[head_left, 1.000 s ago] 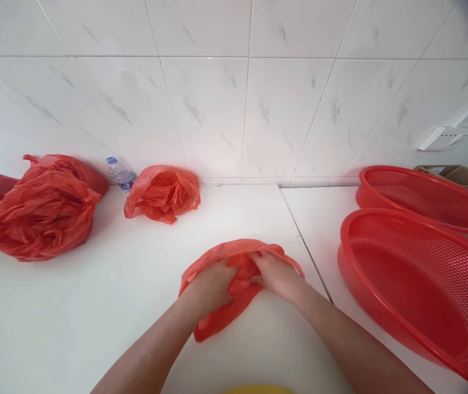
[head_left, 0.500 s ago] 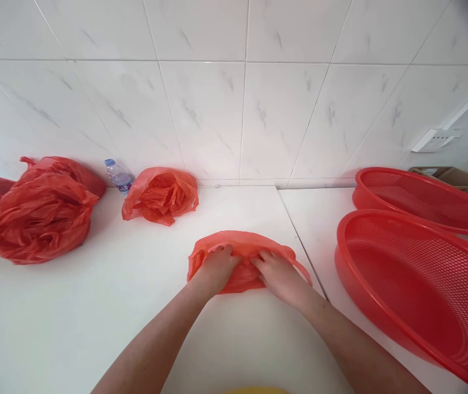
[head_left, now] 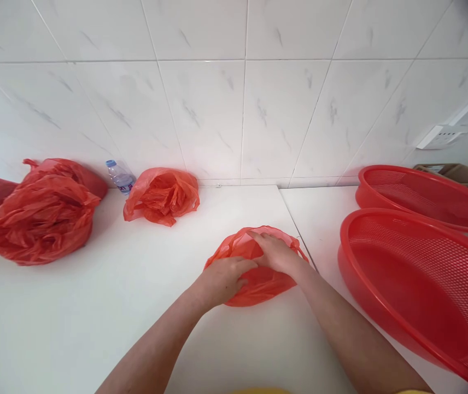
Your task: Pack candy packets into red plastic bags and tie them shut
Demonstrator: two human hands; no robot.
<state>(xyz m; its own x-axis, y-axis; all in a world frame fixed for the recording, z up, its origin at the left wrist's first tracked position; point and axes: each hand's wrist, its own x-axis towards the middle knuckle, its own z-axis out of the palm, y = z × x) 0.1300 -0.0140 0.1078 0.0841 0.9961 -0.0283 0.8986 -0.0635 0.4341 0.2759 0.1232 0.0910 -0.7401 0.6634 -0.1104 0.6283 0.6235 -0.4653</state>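
The left hand (head_left: 223, 279) and right hand (head_left: 274, 253) are at the open bag (head_left: 258, 284) on the table (head_left: 135, 306), fingers loosely bent and the hands meeting over its mouth; whether they pinch the plastic I cannot tell. The bag lies near the table's seam, between the small bundle (head_left: 162, 194) and the front basket (head_left: 406, 295).

We have one view, from a head-worn camera, looking forward and steeply down over the near edge of the scene at the hands (head_left: 245, 264) close below. It faces the white counter (head_left: 74, 323), reaching the tiled wall (head_left: 201, 98) at the far side, and no second view shares this area.
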